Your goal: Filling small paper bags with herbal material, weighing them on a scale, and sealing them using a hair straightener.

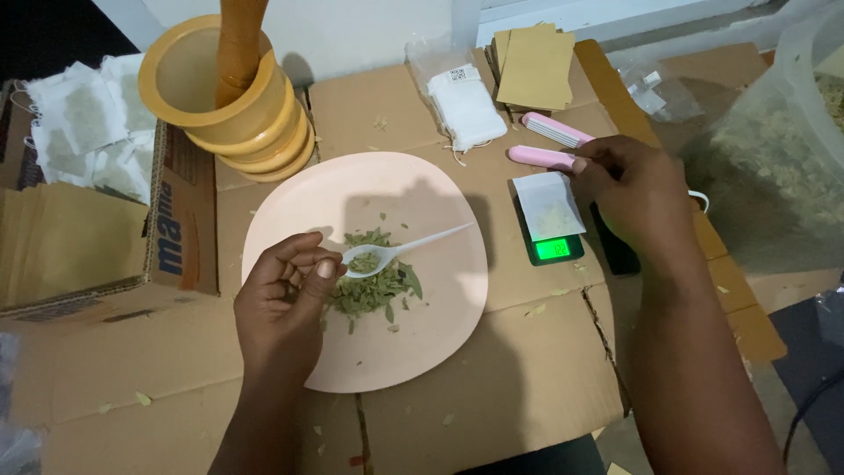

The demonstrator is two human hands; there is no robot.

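Left hand (pixel 286 295) curled, fingertips pinching dried green leaves (pixel 374 290) beside white plastic spoon (pixel 400 250) on pale pink round plate (pixel 440 325). Right hand (pixel 633 189) closed, gripping pink plastic sealer (pixel 543 157).

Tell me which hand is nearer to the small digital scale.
Right. The right hand hovers just right of the scale, beside the white sachet lying on it. The left hand is far off to the left over the pink plate, holding a white spoon.
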